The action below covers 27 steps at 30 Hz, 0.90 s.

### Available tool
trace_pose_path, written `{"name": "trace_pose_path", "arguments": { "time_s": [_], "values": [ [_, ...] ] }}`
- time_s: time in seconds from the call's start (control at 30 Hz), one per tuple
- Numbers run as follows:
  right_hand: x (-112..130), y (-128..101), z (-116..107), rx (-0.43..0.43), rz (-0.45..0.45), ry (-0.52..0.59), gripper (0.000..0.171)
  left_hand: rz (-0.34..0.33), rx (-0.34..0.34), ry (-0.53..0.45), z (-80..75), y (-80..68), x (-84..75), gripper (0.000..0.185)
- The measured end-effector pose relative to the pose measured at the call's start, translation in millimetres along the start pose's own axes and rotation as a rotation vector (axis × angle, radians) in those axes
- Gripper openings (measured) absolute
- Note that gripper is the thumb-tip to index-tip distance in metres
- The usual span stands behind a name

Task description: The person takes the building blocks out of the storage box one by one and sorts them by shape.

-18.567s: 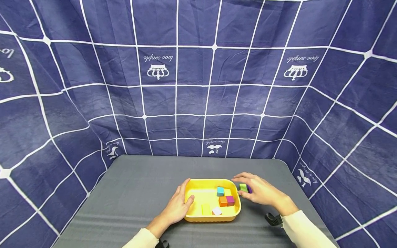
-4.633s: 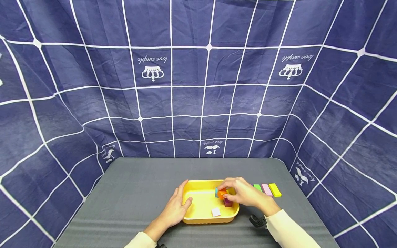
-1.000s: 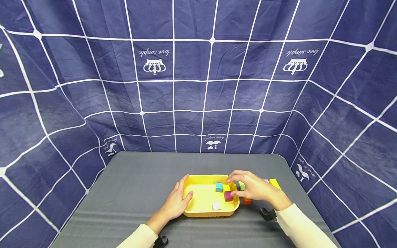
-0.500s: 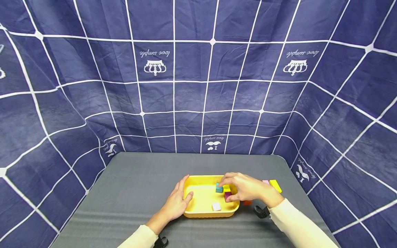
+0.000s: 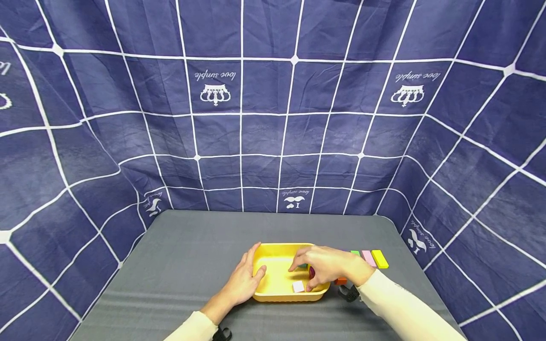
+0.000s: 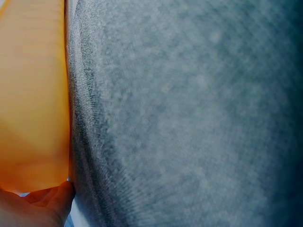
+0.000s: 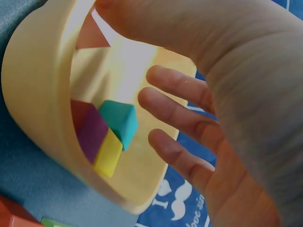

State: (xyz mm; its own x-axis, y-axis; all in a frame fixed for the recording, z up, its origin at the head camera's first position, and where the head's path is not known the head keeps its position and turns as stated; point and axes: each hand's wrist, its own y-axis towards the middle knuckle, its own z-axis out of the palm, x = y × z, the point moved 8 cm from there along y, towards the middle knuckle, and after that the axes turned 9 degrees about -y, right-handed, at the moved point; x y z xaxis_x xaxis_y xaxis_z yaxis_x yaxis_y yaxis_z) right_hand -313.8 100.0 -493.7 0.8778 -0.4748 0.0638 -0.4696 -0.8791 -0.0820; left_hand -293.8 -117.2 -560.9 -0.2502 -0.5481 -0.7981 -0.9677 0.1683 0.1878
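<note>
- Head view: left hand (image 5: 241,282) grips the left end of the yellow tray (image 5: 290,298)
- right hand (image 5: 323,265) over the tray, fingers kinda spread, near a white block (image 5: 298,286)

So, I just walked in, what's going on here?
A person has both hands at a yellow tub. Their left hand rests on its left end; the right hand is inside, fingers apart, thumb near a white block, with no grip on anything that I can see. A purple block, teal block and small yellow block are also inside. Outside, to the right, lie an orange block, pink block and long yellow block.
</note>
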Motion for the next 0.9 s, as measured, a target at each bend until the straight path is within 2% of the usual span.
{"name": "trace_pose_path", "arguments": {
  "time_s": [0.27,0.43,0.7,0.9],
  "values": [
    [12.3,13.6,5.7,0.029,-0.075,-0.058,0.053,0.013,-0.005,0.001,-0.7,-0.3,-1.6,0.075],
    [14.3,18.7,8.5,0.058,-0.069,-0.070,0.048,0.014,-0.008,-0.014,-1.8,-0.6,-2.7,0.075],
    [12.5,23.9,12.2,0.057,-0.069,-0.056,0.037,-0.012,0.001,-0.017,-1.0,0.4,0.5,0.075],
    [8.4,27.0,18.7,0.071,-0.065,-0.045,0.030,-0.004,-0.002,-0.010,-1.1,0.2,0.3,0.075]
  ]
}}
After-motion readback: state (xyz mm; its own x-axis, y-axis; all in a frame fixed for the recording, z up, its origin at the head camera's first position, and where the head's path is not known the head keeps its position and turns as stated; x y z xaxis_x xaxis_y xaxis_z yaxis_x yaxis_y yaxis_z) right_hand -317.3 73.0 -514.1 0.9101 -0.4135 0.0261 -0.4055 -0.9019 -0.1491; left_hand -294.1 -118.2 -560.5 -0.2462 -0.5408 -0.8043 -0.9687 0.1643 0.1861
